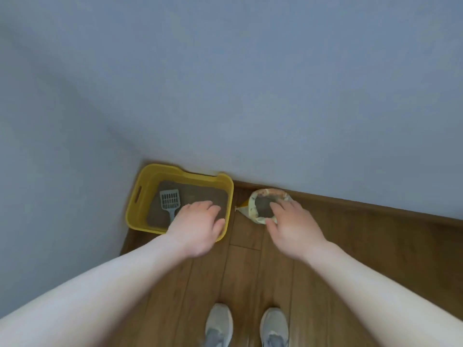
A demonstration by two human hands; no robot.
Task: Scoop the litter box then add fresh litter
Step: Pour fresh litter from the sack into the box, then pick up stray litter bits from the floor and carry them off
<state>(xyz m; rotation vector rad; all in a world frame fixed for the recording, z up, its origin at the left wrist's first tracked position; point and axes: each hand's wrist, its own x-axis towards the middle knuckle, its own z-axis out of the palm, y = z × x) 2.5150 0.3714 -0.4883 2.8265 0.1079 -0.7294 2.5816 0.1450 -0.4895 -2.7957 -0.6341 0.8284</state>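
Note:
A yellow litter box sits on the floor in the room's corner, with grey-brown litter inside. A grey slotted scoop lies on the litter, handle toward me. My left hand hovers over the box's near right part, palm down, fingers relaxed, holding nothing. To the right stands an open litter bag with its rim rolled down and grey litter showing. My right hand hangs over the bag's near right rim, fingers relaxed; whether it touches the bag is unclear.
Pale blue walls meet behind the box, with a brown baseboard along the right wall. The floor is brown wood plank. My two grey shoes stand at the bottom centre.

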